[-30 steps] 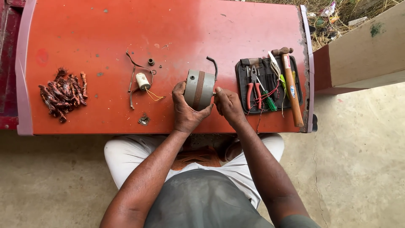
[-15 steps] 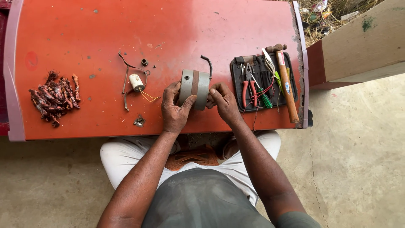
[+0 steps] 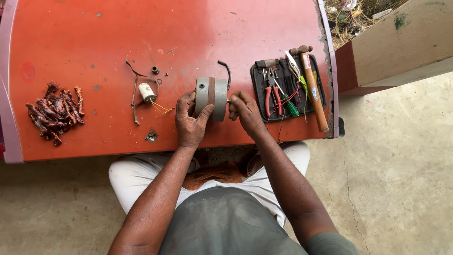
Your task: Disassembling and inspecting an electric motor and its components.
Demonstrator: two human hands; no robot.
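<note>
Grey shirt (image 3: 222, 222) and white trousers (image 3: 137, 174) fill the near edge of the view; the person sits on a concrete floor (image 3: 401, 189) facing a low red table (image 3: 94, 47).

Left hand (image 3: 189, 123): fingers curled around the near and left side of a small grey motor (image 3: 212, 98), thumb laid against its curved body. Grip closed on the housing.

Right hand (image 3: 245, 111): fingertips bunched together at the right end of the motor, pinching the short metal shaft (image 3: 229, 100) that sticks out there. Cannot tell how much of the shaft is covered.

Motor lies on its side near the front edge of the table, about the middle, axis running left to right. A darker band runs around its waist. A black wire (image 3: 226, 71) curves up from its far side.

Just right of the right hand: black tool pouch (image 3: 258, 89), open flat, holding red-handled pliers (image 3: 270, 97), a green-handled screwdriver (image 3: 290, 107) and other small tools. A wooden-handled hammer (image 3: 313, 89) lies along the pouch's right edge.

Left of the motor: small white cylinder (image 3: 146, 92) with yellow leads, bent dark wire strips beside it, a small dark nut (image 3: 155, 70) beyond.

Far left, well apart from the hands: heap of reddish copper wire scraps (image 3: 54, 112).

Beyond the table's right corner: a pale slab (image 3: 406, 38) and dry litter.
</note>
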